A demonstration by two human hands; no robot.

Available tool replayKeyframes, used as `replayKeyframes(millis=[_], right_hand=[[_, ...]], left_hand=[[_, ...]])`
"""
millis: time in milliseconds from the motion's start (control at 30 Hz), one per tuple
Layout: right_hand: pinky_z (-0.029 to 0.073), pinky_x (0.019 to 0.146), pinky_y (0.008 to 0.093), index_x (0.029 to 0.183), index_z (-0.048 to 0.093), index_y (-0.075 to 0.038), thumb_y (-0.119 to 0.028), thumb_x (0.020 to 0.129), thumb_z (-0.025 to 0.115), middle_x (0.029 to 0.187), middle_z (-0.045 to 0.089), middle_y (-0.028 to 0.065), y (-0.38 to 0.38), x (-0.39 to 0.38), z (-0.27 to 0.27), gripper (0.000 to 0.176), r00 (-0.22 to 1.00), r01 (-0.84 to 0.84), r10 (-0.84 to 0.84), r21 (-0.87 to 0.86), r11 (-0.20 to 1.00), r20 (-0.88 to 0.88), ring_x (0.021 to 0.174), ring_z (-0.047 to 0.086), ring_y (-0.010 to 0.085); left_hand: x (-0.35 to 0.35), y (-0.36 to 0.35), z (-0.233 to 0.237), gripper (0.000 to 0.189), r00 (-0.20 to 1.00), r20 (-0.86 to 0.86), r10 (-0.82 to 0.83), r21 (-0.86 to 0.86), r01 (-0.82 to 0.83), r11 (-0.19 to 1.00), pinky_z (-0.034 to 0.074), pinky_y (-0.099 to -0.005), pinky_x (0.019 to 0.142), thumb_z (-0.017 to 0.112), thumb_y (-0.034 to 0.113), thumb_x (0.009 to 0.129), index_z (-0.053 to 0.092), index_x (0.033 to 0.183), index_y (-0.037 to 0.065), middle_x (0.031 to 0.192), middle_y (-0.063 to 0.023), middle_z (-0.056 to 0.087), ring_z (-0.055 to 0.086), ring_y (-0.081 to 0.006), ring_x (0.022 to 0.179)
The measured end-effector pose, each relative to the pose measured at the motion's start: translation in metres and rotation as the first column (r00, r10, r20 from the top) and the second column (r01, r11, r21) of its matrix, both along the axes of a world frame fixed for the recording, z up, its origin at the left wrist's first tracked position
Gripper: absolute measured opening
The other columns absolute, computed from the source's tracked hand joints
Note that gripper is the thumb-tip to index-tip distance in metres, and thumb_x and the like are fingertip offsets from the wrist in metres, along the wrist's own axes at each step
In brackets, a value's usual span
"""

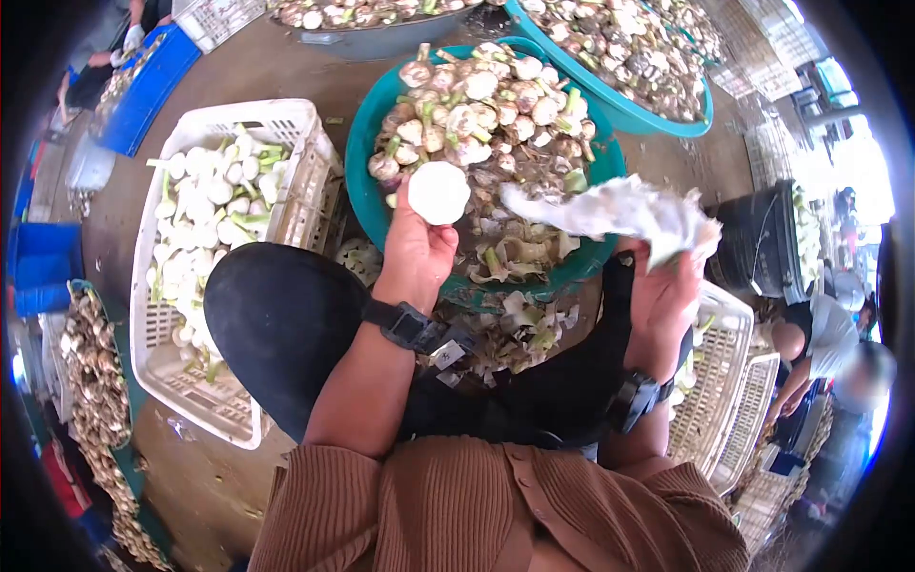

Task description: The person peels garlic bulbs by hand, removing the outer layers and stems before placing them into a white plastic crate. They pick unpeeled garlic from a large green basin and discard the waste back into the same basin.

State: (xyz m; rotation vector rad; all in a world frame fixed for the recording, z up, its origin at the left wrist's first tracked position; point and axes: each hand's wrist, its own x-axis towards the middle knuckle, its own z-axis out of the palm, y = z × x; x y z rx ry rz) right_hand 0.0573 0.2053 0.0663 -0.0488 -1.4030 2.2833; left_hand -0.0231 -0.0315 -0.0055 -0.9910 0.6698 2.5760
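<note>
My left hand [416,246] is closed around a peeled white garlic bulb [438,193], held up over the near rim of a green tub [367,186]. To its right, my right hand [664,286] grips a torn, whitish strip of garlic skin [624,210] that trails left above the tub, slightly blurred. Inside the tub, unpeeled garlic bulbs [462,119] with cut stems are piled at the far side. Loose brown peelings [522,250] lie at the near side of it.
A white crate [148,353] of peeled garlic stands left of my knee. More white crates [710,381] are at the right, beside a black bucket [758,238]. Another teal tub [624,116] of garlic is behind. A person [820,338] bends at the far right.
</note>
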Motion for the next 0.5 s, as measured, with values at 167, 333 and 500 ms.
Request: replayKeyframes(millis=[167,333,500], right_hand=[[0.048,0.076,0.0353,0.110,0.053,-0.003,-0.024,0.087,0.049,0.107,0.059,0.0102,0.050,-0.018,-0.069,0.031,0.973,-0.226,0.003,0.945,0.238,0.232,0.092,0.059,0.0214],[0.048,0.072,0.0455,0.125,0.044,-0.006,-0.047,0.090,0.037,0.101,0.055,0.0155,-0.056,-0.032,-0.050,0.054,0.666,-0.278,0.492,-0.426,0.861,0.560,0.082,0.056,0.0297],[0.044,0.084,0.0483,0.130,0.037,-0.014,-0.065,0.080,0.039,0.129,0.038,0.0263,-0.025,-0.055,-0.037,0.071,0.309,-0.891,0.569,-0.441,-0.107,-0.762,0.106,0.050,0.0384]], left_hand=[[-0.002,-0.006,-0.004,0.028,0.989,-0.149,0.000,-0.135,-0.021,0.991,0.039,-0.0248,0.045,0.045,0.035,0.085,0.056,0.092,0.011,0.078,-0.0018,0.061,0.056,-0.0133,0.060],[0.007,0.015,-0.006,0.054,0.779,-0.464,-0.422,-0.633,0.042,0.773,0.041,-0.0248,0.063,0.029,0.051,0.092,0.056,0.088,0.004,0.079,-0.0052,0.060,0.054,-0.0116,0.070],[0.004,-0.004,0.041,0.059,0.804,-0.565,-0.184,-0.524,-0.177,0.833,0.038,-0.0276,0.074,0.026,0.057,0.089,0.053,0.098,0.005,0.093,-0.0088,0.061,0.053,-0.0150,0.082]])
